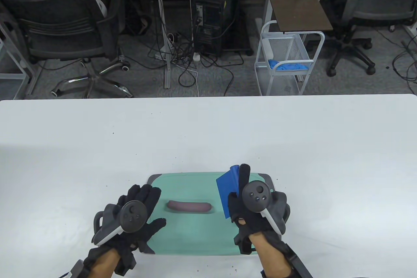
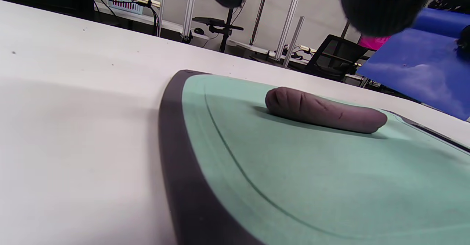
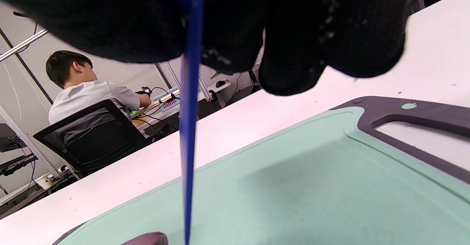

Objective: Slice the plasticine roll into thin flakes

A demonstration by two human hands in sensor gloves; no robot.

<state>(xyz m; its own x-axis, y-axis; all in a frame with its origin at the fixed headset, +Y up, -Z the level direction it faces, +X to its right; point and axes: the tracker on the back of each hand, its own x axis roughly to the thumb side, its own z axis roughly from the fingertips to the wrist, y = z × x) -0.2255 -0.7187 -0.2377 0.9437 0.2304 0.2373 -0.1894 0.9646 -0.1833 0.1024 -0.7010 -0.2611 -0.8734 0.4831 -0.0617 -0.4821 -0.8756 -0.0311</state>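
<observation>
A brown-purple plasticine roll (image 1: 189, 206) lies whole on the green cutting mat (image 1: 192, 235), lengthwise left to right; it also shows in the left wrist view (image 2: 323, 110). My left hand (image 1: 136, 216) rests open and flat on the mat's left part, just left of the roll, holding nothing. My right hand (image 1: 247, 206) grips a blue plastic scraper blade (image 1: 226, 193) and holds it above the mat's right end, to the right of the roll. In the right wrist view the blade (image 3: 189, 127) hangs edge-on from my fingers (image 3: 293, 35) above the mat (image 3: 293, 193).
The mat has a dark grey rim with a handle cutout at its right end (image 3: 415, 120). The white table (image 1: 208, 134) stretches beyond it. Office chairs, cables and a wire cart (image 1: 286, 63) stand behind the far edge.
</observation>
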